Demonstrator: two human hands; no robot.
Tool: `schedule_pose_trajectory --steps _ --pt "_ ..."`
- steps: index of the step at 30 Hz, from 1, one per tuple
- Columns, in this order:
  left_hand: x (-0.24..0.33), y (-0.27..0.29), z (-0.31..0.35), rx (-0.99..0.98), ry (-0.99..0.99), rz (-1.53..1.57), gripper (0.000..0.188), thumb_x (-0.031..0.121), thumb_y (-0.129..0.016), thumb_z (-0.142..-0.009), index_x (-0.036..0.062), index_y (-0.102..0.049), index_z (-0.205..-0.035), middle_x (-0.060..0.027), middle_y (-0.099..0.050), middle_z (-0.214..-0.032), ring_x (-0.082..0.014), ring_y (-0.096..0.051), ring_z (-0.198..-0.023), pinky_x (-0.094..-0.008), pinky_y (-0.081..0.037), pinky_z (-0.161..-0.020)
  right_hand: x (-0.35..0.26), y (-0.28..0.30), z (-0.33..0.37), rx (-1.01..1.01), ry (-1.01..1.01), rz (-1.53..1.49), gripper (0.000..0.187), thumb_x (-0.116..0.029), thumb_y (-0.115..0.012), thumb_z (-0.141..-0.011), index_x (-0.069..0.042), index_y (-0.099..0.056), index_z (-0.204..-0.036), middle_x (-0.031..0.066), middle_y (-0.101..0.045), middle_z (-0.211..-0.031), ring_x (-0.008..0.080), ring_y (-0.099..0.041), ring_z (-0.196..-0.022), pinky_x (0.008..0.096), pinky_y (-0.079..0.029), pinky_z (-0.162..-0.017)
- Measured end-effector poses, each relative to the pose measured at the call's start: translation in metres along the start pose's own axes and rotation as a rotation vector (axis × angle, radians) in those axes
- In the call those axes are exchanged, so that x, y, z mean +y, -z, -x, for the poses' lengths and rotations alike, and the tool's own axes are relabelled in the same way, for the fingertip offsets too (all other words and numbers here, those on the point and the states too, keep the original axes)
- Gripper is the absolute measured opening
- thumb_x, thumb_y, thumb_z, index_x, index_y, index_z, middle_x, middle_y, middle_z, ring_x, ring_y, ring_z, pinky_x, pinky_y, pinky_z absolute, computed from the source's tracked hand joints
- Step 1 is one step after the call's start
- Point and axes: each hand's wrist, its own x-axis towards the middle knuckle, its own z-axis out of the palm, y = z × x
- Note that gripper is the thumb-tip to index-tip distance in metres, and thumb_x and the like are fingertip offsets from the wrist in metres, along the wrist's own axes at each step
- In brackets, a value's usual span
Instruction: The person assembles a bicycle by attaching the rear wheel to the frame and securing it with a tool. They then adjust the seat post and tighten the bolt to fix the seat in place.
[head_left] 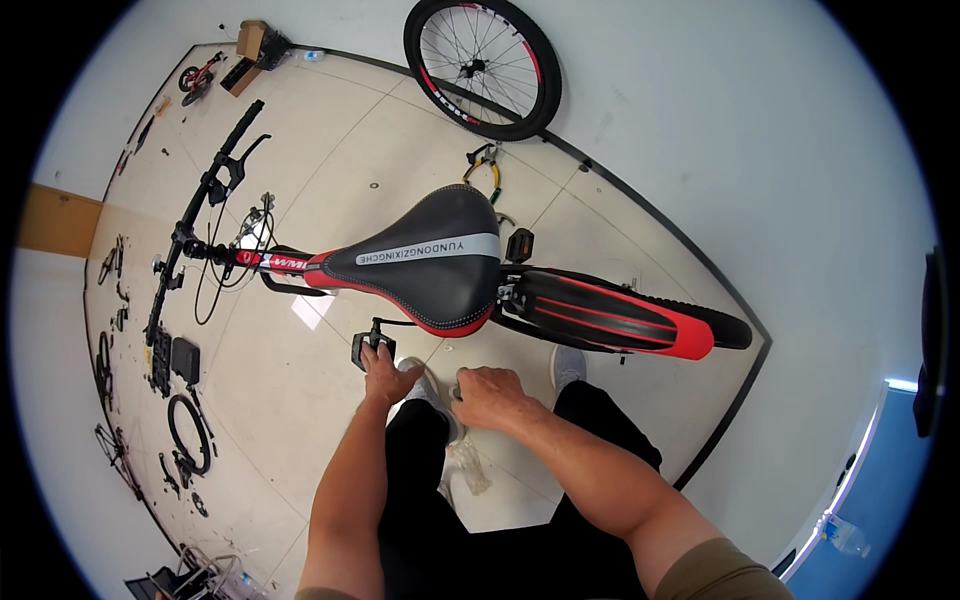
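Note:
A bicycle stands crosswise in front of me, with a black and red saddle (430,255) and its handlebar (190,230) at the left. A black and red rear mudguard (610,315) sits over the rear tyre at the right. My left hand (386,376) has its fingers on the black near-side pedal (368,348), with the thumb spread out to the right. My right hand (492,398) is closed in a fist just right of it, below the saddle. A small greyish piece shows at its left edge; its kind is hidden. The far pedal (519,245) shows beyond the saddle.
A loose wheel (478,68) leans on the far wall. Yellow-handled pliers (486,170) lie on the floor behind the saddle. Bike parts and a black case (186,359) lie at the left. Cardboard boxes (250,45) stand far left. A clear plastic bag (468,468) lies between my feet.

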Motion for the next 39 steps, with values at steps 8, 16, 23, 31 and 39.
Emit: schedule_pose_trajectory --steps 8,16,23,31,39 --pt "0.011 0.014 0.007 -0.057 -0.036 0.033 0.090 0.048 -0.080 -0.077 -0.0068 -0.045 -0.139 -0.0368 -0.030 -0.147 -0.0532 -0.030 -0.141 -0.0525 -0.039 -0.113 0.000 0.009 0.003 0.002 -0.011 -0.023 0.030 -0.019 -0.065 -0.081 0.003 -0.070 -0.101 0.0236 -0.074 -0.098 0.0388 -0.072 -0.097 0.0489 -0.056 -0.086" --pt "-0.011 -0.006 -0.007 -0.018 0.005 0.074 0.092 0.048 -0.078 -0.080 -0.0081 -0.045 -0.145 -0.0421 -0.015 -0.158 -0.0557 -0.014 -0.149 -0.0523 -0.026 -0.122 -0.004 0.008 0.003 0.015 0.003 -0.040 0.029 -0.017 -0.064 -0.081 0.004 -0.071 -0.101 0.0241 -0.074 -0.098 0.0392 -0.072 -0.097 0.0484 -0.056 -0.087" --pt "0.001 0.008 -0.005 -0.070 -0.038 0.114 0.088 0.044 -0.082 -0.077 -0.0065 -0.051 -0.142 -0.0388 -0.027 -0.154 -0.0518 -0.030 -0.144 -0.0522 -0.034 -0.117 -0.001 0.012 0.003 -0.005 -0.020 -0.033 0.028 -0.017 -0.065 -0.081 0.003 -0.071 -0.099 0.0242 -0.074 -0.098 0.0394 -0.072 -0.096 0.0481 -0.056 -0.087" --pt "-0.013 -0.006 -0.013 0.097 -0.033 0.197 0.087 0.041 -0.082 -0.077 -0.0076 -0.048 -0.141 -0.0377 -0.040 -0.145 -0.0507 -0.043 -0.135 -0.0516 -0.040 -0.112 -0.003 0.006 0.002 -0.002 0.012 -0.027 0.030 -0.022 -0.061 -0.082 0.002 -0.067 -0.098 0.0234 -0.073 -0.095 0.0399 -0.071 -0.095 0.0503 -0.055 -0.085" --pt "0.005 0.014 -0.003 0.101 0.039 0.444 0.089 0.041 -0.080 -0.080 -0.0091 -0.040 -0.142 -0.0310 -0.055 -0.138 -0.0406 -0.054 -0.130 -0.0437 -0.043 -0.110 0.001 0.007 0.002 -0.014 0.003 -0.042 0.029 -0.021 -0.061 -0.082 0.003 -0.068 -0.098 0.0240 -0.073 -0.094 0.0403 -0.071 -0.094 0.0504 -0.055 -0.085"
